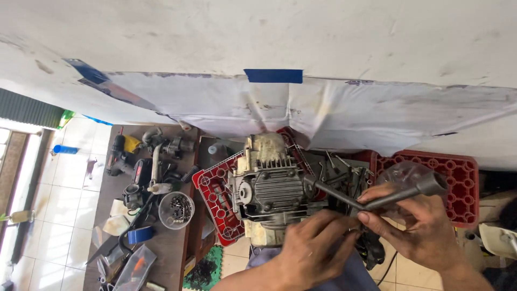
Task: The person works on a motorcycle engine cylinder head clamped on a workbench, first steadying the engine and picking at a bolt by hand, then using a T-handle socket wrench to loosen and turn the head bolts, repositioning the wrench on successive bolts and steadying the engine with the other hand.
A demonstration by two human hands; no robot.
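A grey finned engine block (pixel 269 188) rests on a red plastic crate (pixel 212 186) in front of me. My right hand (pixel 417 229) grips the bent handle of a dark metal socket wrench (pixel 377 196), whose shaft reaches left to the engine's side. My left hand (pixel 312 245) sits just below the engine, fingers curled against its lower right edge near the wrench shaft. Whether those fingers pinch something small is hidden.
A second red crate (pixel 458 178) stands at the right. On the left, a brown bench (pixel 169 253) carries a clear bowl of bolts (pixel 176 209), a blue tape roll (pixel 141 235), engine parts (pixel 156 161) and bags. A white sheet (pixel 323 108) hangs on the wall behind.
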